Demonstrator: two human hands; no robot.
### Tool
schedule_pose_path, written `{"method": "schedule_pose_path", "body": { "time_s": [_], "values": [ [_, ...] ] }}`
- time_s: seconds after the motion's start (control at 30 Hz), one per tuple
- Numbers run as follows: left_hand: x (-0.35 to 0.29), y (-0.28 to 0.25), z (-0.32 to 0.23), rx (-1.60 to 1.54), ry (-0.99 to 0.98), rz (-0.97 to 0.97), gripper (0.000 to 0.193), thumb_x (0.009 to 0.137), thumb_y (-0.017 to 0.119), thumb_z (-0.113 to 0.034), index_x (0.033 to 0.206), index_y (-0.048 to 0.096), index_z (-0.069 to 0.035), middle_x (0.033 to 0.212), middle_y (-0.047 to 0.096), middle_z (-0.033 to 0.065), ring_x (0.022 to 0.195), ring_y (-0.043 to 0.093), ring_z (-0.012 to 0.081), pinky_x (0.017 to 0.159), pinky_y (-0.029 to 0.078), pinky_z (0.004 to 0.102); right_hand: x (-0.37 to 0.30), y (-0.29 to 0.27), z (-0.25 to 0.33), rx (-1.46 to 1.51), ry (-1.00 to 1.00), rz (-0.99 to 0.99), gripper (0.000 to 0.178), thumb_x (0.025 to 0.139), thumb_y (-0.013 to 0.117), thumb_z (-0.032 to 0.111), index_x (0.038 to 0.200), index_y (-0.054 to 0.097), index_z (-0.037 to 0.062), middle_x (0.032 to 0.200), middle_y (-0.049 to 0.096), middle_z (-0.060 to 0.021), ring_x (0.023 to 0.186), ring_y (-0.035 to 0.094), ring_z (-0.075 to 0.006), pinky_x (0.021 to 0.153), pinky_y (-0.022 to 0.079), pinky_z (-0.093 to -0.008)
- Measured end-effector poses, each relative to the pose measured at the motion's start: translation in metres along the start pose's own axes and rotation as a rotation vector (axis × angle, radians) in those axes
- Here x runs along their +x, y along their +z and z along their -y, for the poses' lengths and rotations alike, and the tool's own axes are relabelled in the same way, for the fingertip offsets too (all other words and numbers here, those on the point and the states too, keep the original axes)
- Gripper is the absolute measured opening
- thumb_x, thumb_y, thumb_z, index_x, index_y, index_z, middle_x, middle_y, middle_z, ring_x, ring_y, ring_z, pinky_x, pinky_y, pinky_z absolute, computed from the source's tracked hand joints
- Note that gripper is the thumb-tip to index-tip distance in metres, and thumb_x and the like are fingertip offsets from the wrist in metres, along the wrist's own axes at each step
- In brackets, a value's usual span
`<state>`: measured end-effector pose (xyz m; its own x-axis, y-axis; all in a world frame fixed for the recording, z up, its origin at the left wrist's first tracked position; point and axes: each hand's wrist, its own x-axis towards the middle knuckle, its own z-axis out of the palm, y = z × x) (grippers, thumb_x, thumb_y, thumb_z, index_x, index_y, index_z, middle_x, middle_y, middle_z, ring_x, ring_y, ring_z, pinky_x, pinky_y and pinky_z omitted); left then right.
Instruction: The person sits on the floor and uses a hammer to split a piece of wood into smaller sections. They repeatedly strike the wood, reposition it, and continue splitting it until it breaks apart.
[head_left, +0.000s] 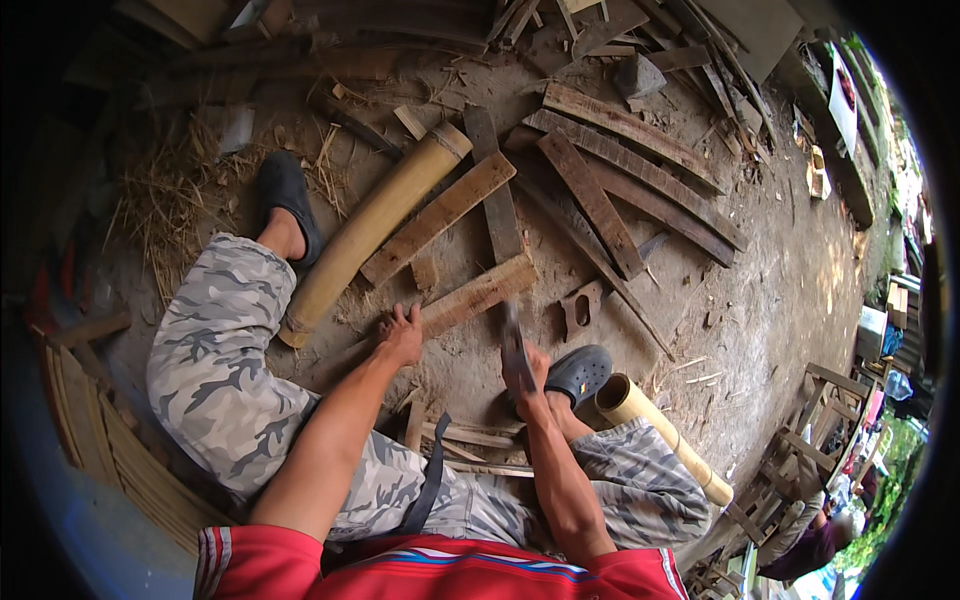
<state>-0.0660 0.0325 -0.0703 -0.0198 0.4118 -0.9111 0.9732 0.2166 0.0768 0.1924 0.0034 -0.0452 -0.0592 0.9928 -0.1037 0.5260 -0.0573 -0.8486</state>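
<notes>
Red striped shirt (450, 572) is filling the foreground. Left hand (402, 337), fingers loosely spread, is pressing on a wooden plank (478, 298) along the ground (765, 270); right hand (537, 368) is tightly gripping a blurred hand tool (514, 350). Small badge (582, 388) is dotting the black clog (577, 368).

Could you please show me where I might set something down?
The widest free patch is the ground right of the dark planks and above the short bamboo, mostly bare; a smaller one lies between that bamboo and the saw handle. It is crowded ahead of the left hand, where boards and the long bamboo lie close together.
</notes>
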Motion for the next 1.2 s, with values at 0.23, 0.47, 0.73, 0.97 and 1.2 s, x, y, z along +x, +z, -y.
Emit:
{"method": "schedule_pose_path", "body": {
  "time_s": [0.23, 0.47, 0.73, 0.97, 1.2],
  "values": [
    [0.003, -0.007, 0.001, 0.037, 0.012, 0.067, 0.101, 0.079, 0.067, -0.005, 0.150, -0.005, -0.004, 0.154, -0.004, 0.0314, 0.140, 0.018, 0.0488, 0.116, 0.019, 0.0526, 0.000, 0.012, -0.015, -0.220, 0.462, 0.000, 0.034, 0.084, 0.063, 0.026, 0.076, 0.063, -0.0067, 0.065, 0.060, -0.0277, 0.066, 0.064, -0.0446, 0.054, 0.046, -0.0467],
    [-0.002, -0.009, 0.001, 0.023, 0.012, 0.049, 0.101, 0.079, 0.070, -0.007, 0.149, -0.003, -0.005, 0.153, 0.001, 0.0304, 0.139, 0.020, 0.0482, 0.115, 0.021, 0.0537, -0.006, -0.007, -0.002, -0.071, -0.063, 0.045, 0.010, 0.081, 0.060, 0.011, 0.077, 0.057, 0.0020, 0.067, 0.059, -0.0193, 0.061, 0.060, -0.0386, 0.057, 0.048, -0.0408],
    [-0.006, -0.016, -0.002, -0.001, -0.003, 0.053, 0.094, 0.083, 0.061, -0.003, 0.151, -0.004, -0.007, 0.155, -0.001, 0.0289, 0.140, 0.018, 0.0477, 0.115, 0.021, 0.0519, -0.011, 0.002, 0.033, -0.360, 0.120, 0.139, 0.018, 0.076, 0.064, 0.022, 0.082, 0.061, 0.0050, 0.070, 0.063, -0.0213, 0.069, 0.064, -0.0404, 0.062, 0.050, -0.0480],
    [0.007, 0.000, 0.004, 0.048, 0.043, 0.014, 0.094, 0.084, 0.067, -0.016, 0.149, 0.001, -0.005, 0.153, 0.004, 0.0310, 0.138, 0.021, 0.0501, 0.114, 0.021, 0.0540, 0.000, 0.007, 0.025, -0.672, 0.376, 0.105, 0.015, 0.075, 0.066, 0.022, 0.078, 0.060, 0.0091, 0.070, 0.065, -0.0135, 0.064, 0.064, -0.0355, 0.055, 0.050, -0.0464],
    [0.004, -0.004, 0.004, 0.013, 0.037, 0.013, 0.096, 0.085, 0.066, -0.016, 0.150, -0.004, -0.006, 0.154, -0.003, 0.0309, 0.138, 0.021, 0.0503, 0.114, 0.022, 0.0531, 0.001, -0.005, 0.032, -0.400, -0.319, 0.098, 0.012, 0.067, 0.068, 0.015, 0.078, 0.063, 0.0128, 0.064, 0.061, -0.0089, 0.060, 0.063, -0.0316, 0.055, 0.050, -0.0418]
  ]
}}
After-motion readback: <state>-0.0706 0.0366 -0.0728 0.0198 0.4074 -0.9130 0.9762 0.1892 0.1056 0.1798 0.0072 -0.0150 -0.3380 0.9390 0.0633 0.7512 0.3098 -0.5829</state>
